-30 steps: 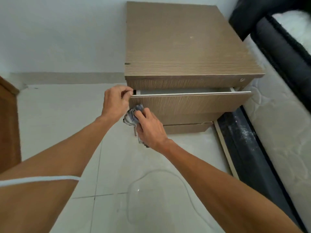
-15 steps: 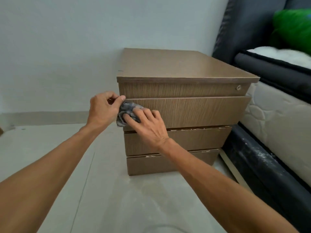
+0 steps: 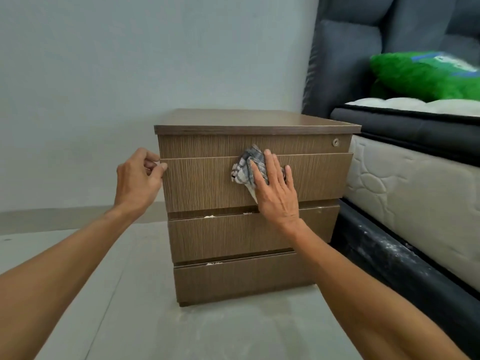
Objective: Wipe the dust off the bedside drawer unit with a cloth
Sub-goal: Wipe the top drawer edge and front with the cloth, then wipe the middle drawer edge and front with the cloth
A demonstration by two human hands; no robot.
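A brown wood-grain bedside drawer unit [image 3: 249, 235] with three drawers stands on the floor against the wall. My right hand [image 3: 276, 188] presses a crumpled grey checked cloth [image 3: 245, 166] flat against the front of the top drawer, near its middle. My left hand [image 3: 137, 178] pinches the top drawer's left edge with thumb and fingers. The top drawer sticks out slightly from the unit. A small round lock [image 3: 335, 142] sits at the upper right of the front. Pale dust specks lie on the lower drawers' top edges.
A bed with a pale quilted mattress [image 3: 410, 193] and a dark frame [image 3: 389, 258] touches the unit's right side. A grey padded headboard [image 3: 345, 61] rises behind, with a green pillow [image 3: 420, 74] on the bed. The tiled floor [image 3: 130, 307] spreads to the left and front.
My view has dropped from above the unit to level with its front. My right hand slid the cloth from the drawer's left corner to its middle. The left hand stays on the left edge.
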